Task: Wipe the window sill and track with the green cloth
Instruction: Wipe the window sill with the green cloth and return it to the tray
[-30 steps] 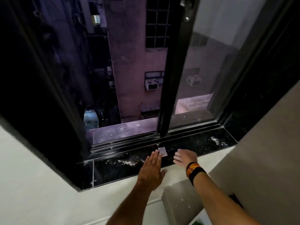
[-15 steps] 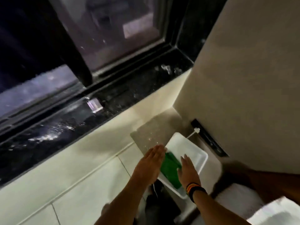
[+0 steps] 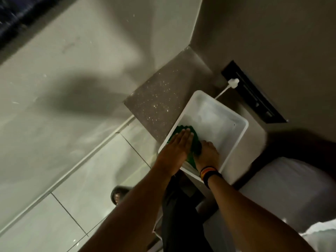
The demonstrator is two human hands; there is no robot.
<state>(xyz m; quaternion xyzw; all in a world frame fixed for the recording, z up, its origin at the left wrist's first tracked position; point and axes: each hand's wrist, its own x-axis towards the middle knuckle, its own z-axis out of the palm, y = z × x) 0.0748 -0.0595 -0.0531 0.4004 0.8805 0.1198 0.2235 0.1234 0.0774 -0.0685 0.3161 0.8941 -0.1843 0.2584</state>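
The green cloth (image 3: 179,130) lies bunched in the near left corner of a white plastic tub (image 3: 241,128). My left hand (image 3: 174,151) rests flat on top of the cloth, fingers straight. My right hand (image 3: 207,153), with a striped band on its wrist, is inside the tub at the cloth's right edge, its fingers curled onto the fabric. Most of the cloth is hidden under both hands. Only a dark strip of the window sill (image 3: 12,17) shows at the top left corner; the track is out of view.
The tub sits on a speckled stone ledge (image 3: 160,99) in a wall corner. A white plug (image 3: 233,82) sits in a black socket strip on the right wall. A sandalled foot (image 3: 118,194) stands on the pale tiles below. White bedding (image 3: 291,188) lies at right.
The view swung down from the window to the tub. Both hands left the sill, reached over the tub, and now rest on the green cloth inside it.
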